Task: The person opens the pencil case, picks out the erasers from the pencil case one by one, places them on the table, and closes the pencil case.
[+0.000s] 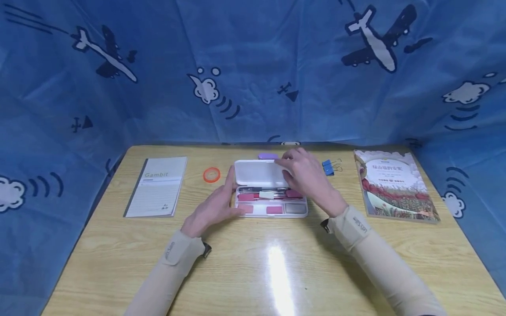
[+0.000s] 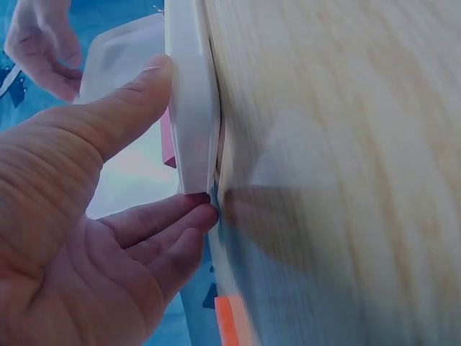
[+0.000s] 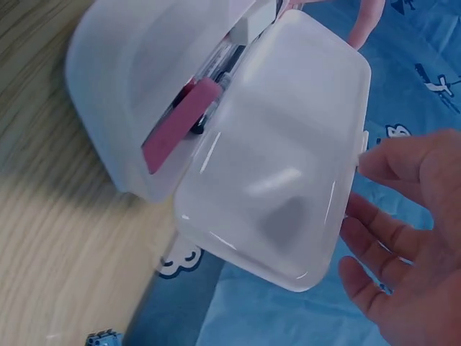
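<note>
A white pencil case (image 1: pixel 258 215) stands open at the middle of the table, its lid (image 1: pixel 257 172) tipped back toward the curtain. Pens (image 1: pixel 247 190) lie in its rear compartment with a white block (image 1: pixel 266 195) across them. In front are pink blocks (image 1: pixel 274 210) and a greyish block (image 1: pixel 295 208). My left hand (image 1: pixel 215 204) holds the case's left end, thumb at the front wall (image 2: pixel 193 108) and fingers by the short side. With thumb and index finger, my right hand (image 1: pixel 306 171) pinches the lid's outer edge near its tab, other fingers loosely bent behind it.
Left of the case lie an orange tape roll (image 1: pixel 211 174) and a Gambit notebook (image 1: pixel 157 186). A purple oblong item (image 1: pixel 268 156) sits behind the lid. Blue binder clips (image 1: pixel 329 167) and an illustrated book (image 1: pixel 395 184) are on the right. A blue curtain (image 1: pixel 245 66) surrounds the table.
</note>
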Available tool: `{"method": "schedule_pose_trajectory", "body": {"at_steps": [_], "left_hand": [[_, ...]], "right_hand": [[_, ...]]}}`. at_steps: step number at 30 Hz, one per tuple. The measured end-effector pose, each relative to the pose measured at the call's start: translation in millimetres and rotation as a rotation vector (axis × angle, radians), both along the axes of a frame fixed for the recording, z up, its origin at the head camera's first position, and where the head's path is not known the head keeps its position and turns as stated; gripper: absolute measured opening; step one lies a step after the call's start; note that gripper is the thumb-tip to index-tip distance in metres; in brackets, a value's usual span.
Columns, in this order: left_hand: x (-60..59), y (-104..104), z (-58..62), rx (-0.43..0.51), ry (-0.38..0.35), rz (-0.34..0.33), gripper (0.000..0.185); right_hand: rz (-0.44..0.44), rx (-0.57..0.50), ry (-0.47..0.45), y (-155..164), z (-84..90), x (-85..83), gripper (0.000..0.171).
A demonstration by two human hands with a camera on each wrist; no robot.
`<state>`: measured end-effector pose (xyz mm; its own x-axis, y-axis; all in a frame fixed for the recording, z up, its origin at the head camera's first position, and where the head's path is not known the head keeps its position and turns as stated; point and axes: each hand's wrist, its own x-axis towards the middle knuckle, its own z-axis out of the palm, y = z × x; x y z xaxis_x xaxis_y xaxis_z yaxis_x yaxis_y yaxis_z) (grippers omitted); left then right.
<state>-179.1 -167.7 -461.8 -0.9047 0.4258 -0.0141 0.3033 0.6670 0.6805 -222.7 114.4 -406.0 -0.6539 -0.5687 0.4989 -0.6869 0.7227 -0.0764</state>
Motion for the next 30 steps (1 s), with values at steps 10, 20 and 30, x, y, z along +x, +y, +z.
{"method": "schedule_pose_trajectory", "body": {"at_steps": [10,20,30], "left_hand": [[1.9,-0.3,-0.2,-0.087,-0.008,0.014,0.121],[-0.1,0.7,0.6,-0.119,-0.02,-0.012,0.104],[-1.6,0.0,0.4,-0.156,-0.067,-0.011,0.102]], "right_hand": [[-0.031,0.101,-0.124,5.2,-9.4,-7.3,0.059],[-0.061,0.122,-0.213,8.8,-14.4,-9.7,0.065],[-0.052,0.105,-0.223,9.7,-12.3,-7.9,0.065]]}}
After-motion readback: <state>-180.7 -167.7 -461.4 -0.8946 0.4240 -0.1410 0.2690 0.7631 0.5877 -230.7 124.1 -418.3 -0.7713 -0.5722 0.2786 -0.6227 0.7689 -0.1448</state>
